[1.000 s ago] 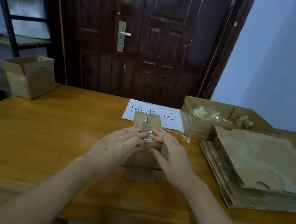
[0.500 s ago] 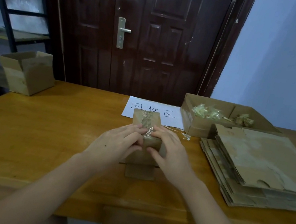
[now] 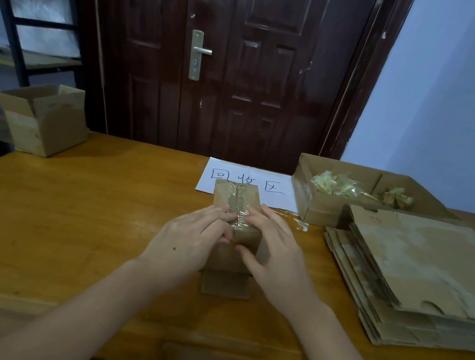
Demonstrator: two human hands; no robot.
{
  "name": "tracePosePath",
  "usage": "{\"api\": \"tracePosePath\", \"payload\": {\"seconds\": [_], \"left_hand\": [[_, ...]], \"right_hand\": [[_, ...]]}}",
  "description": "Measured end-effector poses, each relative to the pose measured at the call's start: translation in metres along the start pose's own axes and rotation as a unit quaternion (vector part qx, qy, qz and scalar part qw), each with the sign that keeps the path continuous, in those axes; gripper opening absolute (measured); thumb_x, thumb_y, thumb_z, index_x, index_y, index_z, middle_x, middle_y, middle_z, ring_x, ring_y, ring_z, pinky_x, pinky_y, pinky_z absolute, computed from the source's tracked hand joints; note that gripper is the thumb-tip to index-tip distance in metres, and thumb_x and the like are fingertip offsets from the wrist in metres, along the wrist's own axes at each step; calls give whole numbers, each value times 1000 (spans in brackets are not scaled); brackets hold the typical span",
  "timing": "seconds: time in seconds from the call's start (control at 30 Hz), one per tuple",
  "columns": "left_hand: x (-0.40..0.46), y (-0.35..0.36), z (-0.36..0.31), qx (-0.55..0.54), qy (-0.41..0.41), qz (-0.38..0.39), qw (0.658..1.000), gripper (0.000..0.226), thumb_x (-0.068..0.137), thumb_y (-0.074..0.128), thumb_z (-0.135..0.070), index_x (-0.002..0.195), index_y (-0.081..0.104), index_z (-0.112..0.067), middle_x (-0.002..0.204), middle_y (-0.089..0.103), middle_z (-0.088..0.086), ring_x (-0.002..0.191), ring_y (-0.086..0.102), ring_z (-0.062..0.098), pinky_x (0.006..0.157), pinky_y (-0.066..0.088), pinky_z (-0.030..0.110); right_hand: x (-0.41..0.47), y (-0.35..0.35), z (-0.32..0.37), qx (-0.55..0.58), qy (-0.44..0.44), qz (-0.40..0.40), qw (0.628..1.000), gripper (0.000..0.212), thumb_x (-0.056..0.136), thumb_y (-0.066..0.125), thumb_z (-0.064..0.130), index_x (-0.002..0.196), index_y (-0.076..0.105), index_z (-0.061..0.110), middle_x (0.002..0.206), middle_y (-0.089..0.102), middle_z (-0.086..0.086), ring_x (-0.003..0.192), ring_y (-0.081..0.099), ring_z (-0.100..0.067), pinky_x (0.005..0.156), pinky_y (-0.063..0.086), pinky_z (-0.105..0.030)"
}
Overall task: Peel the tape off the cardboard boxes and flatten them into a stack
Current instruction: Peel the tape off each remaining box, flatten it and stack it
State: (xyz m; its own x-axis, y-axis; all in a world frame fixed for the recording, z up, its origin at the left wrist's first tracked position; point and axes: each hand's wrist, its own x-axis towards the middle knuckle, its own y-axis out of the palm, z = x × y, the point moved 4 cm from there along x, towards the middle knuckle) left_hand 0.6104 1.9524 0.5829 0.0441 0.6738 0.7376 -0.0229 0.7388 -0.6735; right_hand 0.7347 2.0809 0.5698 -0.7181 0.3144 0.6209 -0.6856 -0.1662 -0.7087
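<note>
Open tray box [image 3: 323, 206] is set at the far right of the wooden surface [image 3: 68, 231]; two compartments are seen in it. Pale, crumpled tape scraps [image 3: 335, 184] are held in the left compartment, a darker crumpled wad [image 3: 398, 197] in the right one. Just in front of the tray, a stack of flattened boxes [image 3: 420, 268] is laid, its far edge touching or nearly touching the tray wall. At the far left corner an open box [image 3: 43, 120] is stood upright, flaps raised; its contents cannot be seen.

Small taped box [image 3: 236, 210] is stood at the centre of the surface, partly over the near edge of a white paper sign [image 3: 248, 181] with handwritten characters. Clear, wrinkled tape [image 3: 238, 207] is run along the top seam and down the near face; a torn, rough strip of cardboard is visible beneath it. A bottom flap is seen lying flat toward the viewer.

Left hand [image 3: 190, 239] is placed against the box's left side, fingers curled onto the top edge by the tape. Right hand [image 3: 274, 253] is clamped on the right side, fingertips at the tape, thumb pressed on the near face. A loose scrap of tape [image 3: 300, 224] is left lying on the surface right of the box.
</note>
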Motion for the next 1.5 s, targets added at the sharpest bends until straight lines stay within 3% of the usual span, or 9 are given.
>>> {"api": "tracePosePath", "payload": {"seconds": [0.13, 0.33, 0.43, 0.53, 0.63, 1.03, 1.3, 1.4, 1.5], "left_hand": [[-2, 4, 2, -3, -9, -4, 1000, 29, 106, 46, -21, 93, 70, -11, 123, 72, 9, 125, 65, 23, 107, 51, 39], [-5, 9, 2, -18, -15, -8, 1000, 28, 108, 44, -22, 98, 69, -12, 127, 70, 8, 131, 60, 21, 111, 47, 38], [-8, 10, 5, -29, -20, 6, 999, 29, 108, 44, -28, 104, 69, -13, 132, 68, 6, 134, 56, 18, 113, 46, 38], [-9, 10, 7, -36, -27, 39, 998, 34, 106, 46, -44, 113, 68, -18, 139, 64, 1, 139, 48, 11, 119, 33, 28], [-9, 7, 9, -40, -23, 42, 998, 27, 105, 52, -38, 114, 68, -17, 140, 63, 0, 141, 40, 4, 122, 20, 17], [-8, 8, 4, -66, -58, -19, 996, 17, 105, 55, -25, 102, 68, -15, 132, 68, 2, 134, 54, 10, 120, 28, 18], [-11, 11, 8, -77, -82, 2, 994, 13, 93, 67, -27, 105, 61, -27, 136, 58, -15, 141, 14, -23, 113, 11, 0], [-11, 13, 9, -61, -91, -16, 994, 13, 94, 65, -27, 105, 59, -30, 136, 60, -15, 141, 19, -20, 110, 20, 2], [-11, 14, 9, -53, -100, -33, 993, 6, 103, 53, -31, 108, 57, -31, 136, 66, -7, 132, 39, -6, 101, 39, 22]], "right_hand": [[-2, -1, 13, -1, -95, -36, 995, 21, 94, 71, 17, 116, 69, 18, 143, 59, 1, 144, 40, -11, 118, 37, -30], [-4, 3, 20, -41, -99, -59, 992, 12, 95, 68, 10, 106, 74, 9, 134, 66, -6, 134, 54, -18, 114, 44, -36], [-5, 7, 24, -70, -94, -63, 991, 16, 99, 60, 15, 109, 71, 9, 134, 65, -7, 133, 53, -19, 118, 35, -29], [-4, 13, 25, -80, -77, -59, 992, 13, 100, 58, 16, 107, 68, 11, 133, 64, -7, 132, 52, -20, 117, 38, -34], [-3, 15, 23, -76, -78, -56, 992, 9, 100, 56, 16, 103, 64, 12, 131, 64, -7, 131, 52, -20, 115, 39, -36], [-6, 6, 14, -23, -84, -30, 996, 14, 97, 66, 10, 110, 65, 15, 140, 60, -3, 139, 47, -14, 117, 38, -30], [-5, 5, 16, -30, -71, -23, 997, 8, 103, 54, 15, 109, 58, 20, 138, 59, 1, 138, 38, 1, 117, 27, -15], [-5, 3, 14, -3, -58, -23, 998, 7, 105, 52, 20, 110, 55, 22, 138, 58, 6, 137, 32, 9, 115, 30, -14], [-5, -1, 14, 37, -40, -18, 998, 24, 101, 59, 25, 124, 54, 27, 140, 55, 13, 135, 39, 12, 110, 37, -12]]}}
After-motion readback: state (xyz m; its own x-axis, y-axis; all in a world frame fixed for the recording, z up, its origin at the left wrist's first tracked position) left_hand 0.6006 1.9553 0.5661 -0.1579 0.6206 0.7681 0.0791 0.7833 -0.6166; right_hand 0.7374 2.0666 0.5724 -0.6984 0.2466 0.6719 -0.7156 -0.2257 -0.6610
